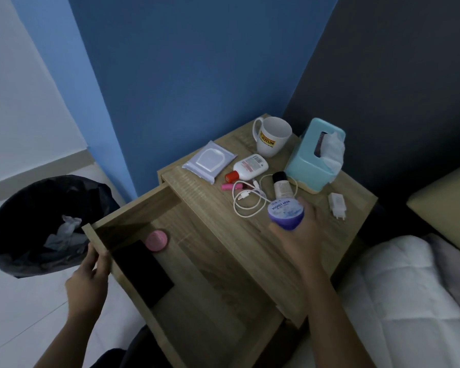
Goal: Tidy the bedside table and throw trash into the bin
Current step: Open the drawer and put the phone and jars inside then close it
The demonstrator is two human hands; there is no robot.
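Note:
The wooden bedside table (351,197) has its drawer (133,216) pulled out toward me. My left hand (89,282) grips the drawer's front left corner. My right hand (300,237) holds a purple cream jar (286,213) above the table's front edge. Inside the drawer lie a pink round tin (156,240) and a flat black object (144,274). On the tabletop sit a wipes pack (209,162), a white bottle with a red cap (247,168), pink lip balm tubes (233,186), a white cable (250,200), a small black-capped bottle (282,185), a white charger (337,204), a white mug (271,136) and a teal tissue box (315,158).
A bin lined with a black bag (19,229) stands on the floor left of the drawer, with crumpled tissue (64,232) inside. A bed with a white quilt (409,301) lies to the right. A blue wall stands behind the table.

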